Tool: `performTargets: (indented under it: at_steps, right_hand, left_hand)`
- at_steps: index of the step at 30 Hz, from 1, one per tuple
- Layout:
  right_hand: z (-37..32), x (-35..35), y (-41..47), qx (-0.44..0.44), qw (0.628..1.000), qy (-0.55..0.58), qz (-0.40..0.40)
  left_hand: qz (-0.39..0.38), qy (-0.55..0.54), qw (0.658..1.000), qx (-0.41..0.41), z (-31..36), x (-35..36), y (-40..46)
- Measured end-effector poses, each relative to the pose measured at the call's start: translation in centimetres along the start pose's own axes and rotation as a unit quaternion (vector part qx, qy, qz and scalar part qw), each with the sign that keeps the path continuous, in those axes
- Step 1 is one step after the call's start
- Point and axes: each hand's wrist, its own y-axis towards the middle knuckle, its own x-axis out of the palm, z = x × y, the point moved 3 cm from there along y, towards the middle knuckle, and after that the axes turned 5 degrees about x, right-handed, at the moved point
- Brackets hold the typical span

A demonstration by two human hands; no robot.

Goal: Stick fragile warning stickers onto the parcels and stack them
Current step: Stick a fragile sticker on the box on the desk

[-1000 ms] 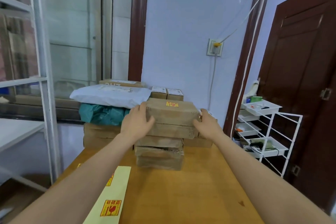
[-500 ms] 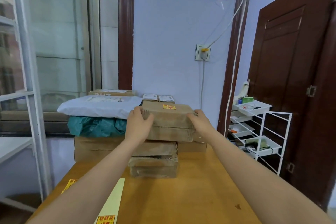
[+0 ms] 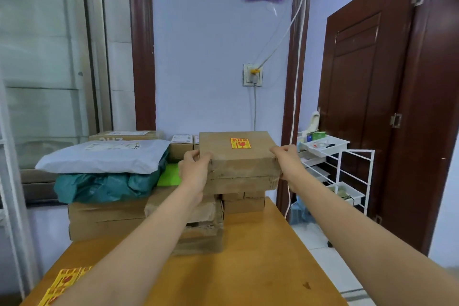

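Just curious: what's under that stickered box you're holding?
The stickered box, gripped by left hand and right hand, sits on another brown parcel; more parcels lie lower, partly hidden.

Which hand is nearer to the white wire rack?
The right hand. It grips the stickered parcel on the side facing the white wire rack; the left hand grips the far side.

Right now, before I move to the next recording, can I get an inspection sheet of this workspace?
Surface: wooden table, bare at right.
Job's things: stickered parcel atop brown parcel stack; fragile sticker sheet at near left edge.
Clutter: grey mailer, teal bag, cartons behind.
Hands: left hand and right hand grip the top parcel's sides.
Cables: white cable plugged into wall socket.
Surroundings: white wire rack, brown door.
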Motion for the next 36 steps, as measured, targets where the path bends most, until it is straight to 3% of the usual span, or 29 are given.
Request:
performTargets:
  at_steps: [4, 9, 18, 26, 36]
  right_hand:
    - [2.4, -2.0, 0.6, 0.016, 0.999, -0.035, 0.025]
    - [5.4, -4.7, 0.9, 0.019, 0.997, -0.071, 0.024]
    - [11.1, -7.8, 0.5, 0.064, 0.997, -0.038, 0.013]
    - [18.2, -6.1, 0.6, 0.135, 0.989, -0.064, -0.005]
    - [22.0, -4.3, 2.7, 0.139, 0.989, -0.040, 0.030]
  left_hand:
    - [-0.021, 0.025, 0.999, 0.015, -1.4, 3.0, -1.1]
    - [-0.066, -0.015, 0.997, -0.025, -3.2, 6.4, -2.5]
    - [-0.043, 0.077, 0.989, -0.118, -10.6, 10.2, -3.4]
    - [-0.047, 0.111, 0.970, -0.210, -18.8, 9.9, -4.4]
    - [-0.081, 0.055, 0.978, -0.182, -20.7, 9.6, -4.2]
